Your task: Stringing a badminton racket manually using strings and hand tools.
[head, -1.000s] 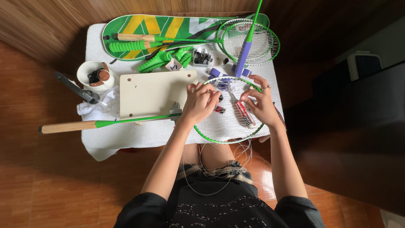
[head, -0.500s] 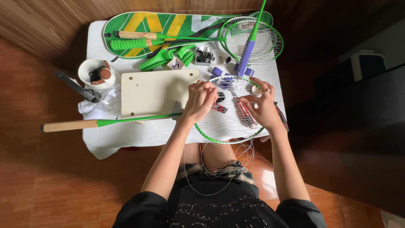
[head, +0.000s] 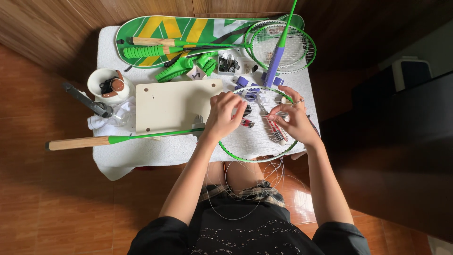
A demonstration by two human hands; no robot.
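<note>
Racket [head: 255, 148]: partly strung, loose string [head: 236, 189] hanging.
Left hand [head: 226, 115]: fingers pinched on strings.
Right hand [head: 290, 118]: fingers pinched on strings.

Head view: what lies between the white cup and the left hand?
The cream board lies flat between the white cup and the left hand, shown in the head view.

Home-style racket repair spot: small towel-covered bench [head: 155, 151] on glossy wooden floor [head: 56, 203], wood-panelled wall [head: 71, 19] behind far edge. Green-framed badminton rackets [head: 283, 45], green-yellow racket cover [head: 188, 28], loose string crowd top.
</note>
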